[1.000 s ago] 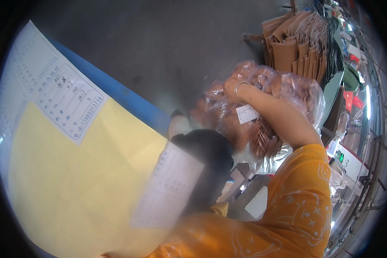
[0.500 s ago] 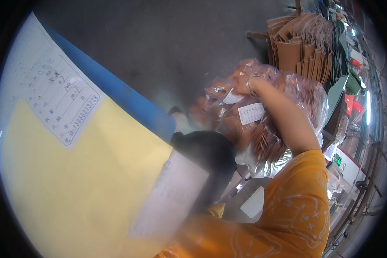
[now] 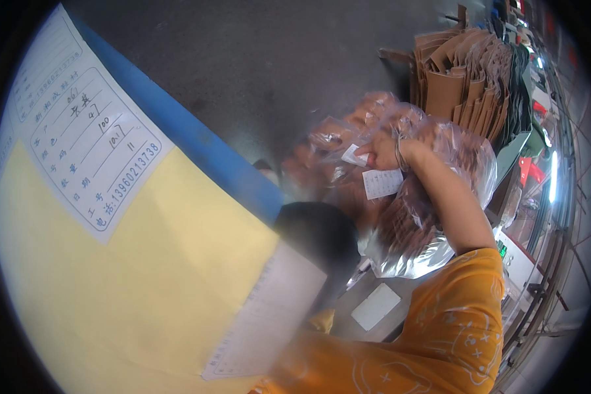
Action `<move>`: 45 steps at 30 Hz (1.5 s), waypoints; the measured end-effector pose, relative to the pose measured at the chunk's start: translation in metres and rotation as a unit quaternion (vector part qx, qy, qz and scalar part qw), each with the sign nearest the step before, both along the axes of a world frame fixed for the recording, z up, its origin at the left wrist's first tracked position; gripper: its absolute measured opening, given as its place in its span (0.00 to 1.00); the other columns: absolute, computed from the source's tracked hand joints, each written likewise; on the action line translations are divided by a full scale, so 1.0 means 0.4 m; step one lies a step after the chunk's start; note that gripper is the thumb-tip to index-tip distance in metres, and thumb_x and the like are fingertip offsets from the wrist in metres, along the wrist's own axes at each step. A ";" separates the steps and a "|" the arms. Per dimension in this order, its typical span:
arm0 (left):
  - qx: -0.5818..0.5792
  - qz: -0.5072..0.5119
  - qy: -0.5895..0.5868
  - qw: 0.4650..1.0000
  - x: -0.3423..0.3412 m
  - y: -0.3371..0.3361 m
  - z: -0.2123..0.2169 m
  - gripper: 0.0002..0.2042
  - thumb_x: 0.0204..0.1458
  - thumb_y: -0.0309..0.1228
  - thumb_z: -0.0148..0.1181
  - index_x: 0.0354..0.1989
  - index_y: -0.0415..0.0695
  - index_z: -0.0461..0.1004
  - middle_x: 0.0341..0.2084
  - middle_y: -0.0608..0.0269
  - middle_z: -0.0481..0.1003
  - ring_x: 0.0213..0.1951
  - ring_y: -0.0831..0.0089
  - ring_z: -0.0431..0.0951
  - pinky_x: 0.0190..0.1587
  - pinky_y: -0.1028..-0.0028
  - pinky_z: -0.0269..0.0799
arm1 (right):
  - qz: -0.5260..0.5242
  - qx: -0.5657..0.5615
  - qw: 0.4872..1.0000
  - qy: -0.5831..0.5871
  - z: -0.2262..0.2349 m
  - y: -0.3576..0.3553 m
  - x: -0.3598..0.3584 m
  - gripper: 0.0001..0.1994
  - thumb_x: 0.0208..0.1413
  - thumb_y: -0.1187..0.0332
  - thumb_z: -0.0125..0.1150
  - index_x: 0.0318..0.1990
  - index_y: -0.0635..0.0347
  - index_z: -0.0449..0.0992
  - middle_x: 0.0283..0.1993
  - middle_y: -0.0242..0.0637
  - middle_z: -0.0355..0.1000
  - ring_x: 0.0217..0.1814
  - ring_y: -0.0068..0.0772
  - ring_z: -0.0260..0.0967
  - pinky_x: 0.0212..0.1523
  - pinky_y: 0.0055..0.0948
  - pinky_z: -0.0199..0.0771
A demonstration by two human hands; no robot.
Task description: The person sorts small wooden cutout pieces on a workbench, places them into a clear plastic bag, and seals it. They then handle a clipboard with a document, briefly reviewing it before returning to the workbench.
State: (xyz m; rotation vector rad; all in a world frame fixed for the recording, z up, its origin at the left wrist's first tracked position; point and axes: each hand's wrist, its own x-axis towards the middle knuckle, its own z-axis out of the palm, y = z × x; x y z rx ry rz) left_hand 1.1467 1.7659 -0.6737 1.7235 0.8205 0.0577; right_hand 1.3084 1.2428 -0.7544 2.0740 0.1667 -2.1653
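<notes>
Bags of brown pieces are piled far on the right, inside a big clear plastic sack point(image 3: 407, 217). The right hand point(image 3: 384, 152) is stretched out over the sack, and its fingers are pinched shut on a small white slip point(image 3: 354, 156) at the top. A second white tag point(image 3: 382, 184) is seen just below it, against the plastic. The left hand is not seen; it may be hidden behind the big yellow sheet point(image 3: 111, 276) held close on the left, so its state cannot be told. A white form point(image 3: 85, 144) is stuck near the top of that sheet, and a blue folder point(image 3: 197, 148) shows behind it. Brown paper bags point(image 3: 466, 72) are stacked far on the right. The slip is likely being picked up or placed, so a soft, steady pinch is called for next.
</notes>
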 end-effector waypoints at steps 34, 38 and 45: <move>-0.007 0.003 0.021 1.000 -0.001 -0.014 -0.001 0.22 0.48 0.32 0.49 0.50 0.30 0.63 0.44 0.46 0.69 0.42 0.61 0.71 0.45 0.67 0.66 | -0.192 -0.156 0.963 -0.109 -0.060 -0.050 0.082 0.07 0.44 0.66 0.63 0.28 0.60 0.79 0.24 0.39 0.75 0.28 0.33 0.73 0.31 0.31 0.72; -0.008 0.004 0.022 1.000 0.000 -0.016 -0.001 0.22 0.48 0.32 0.49 0.50 0.30 0.63 0.44 0.46 0.69 0.42 0.61 0.71 0.45 0.67 0.66 | 0.028 -0.208 0.949 -0.237 0.006 -0.047 0.193 0.07 0.46 0.67 0.60 0.27 0.61 0.79 0.24 0.41 0.74 0.28 0.30 0.73 0.34 0.30 0.73; -0.014 0.002 0.023 1.000 0.006 -0.025 -0.007 0.22 0.48 0.32 0.49 0.50 0.30 0.63 0.44 0.46 0.69 0.42 0.61 0.71 0.45 0.67 0.66 | 0.004 -0.047 0.989 -0.138 -0.020 0.066 0.154 0.18 0.37 0.51 0.68 0.24 0.58 0.76 0.35 0.40 0.75 0.38 0.38 0.72 0.42 0.35 0.70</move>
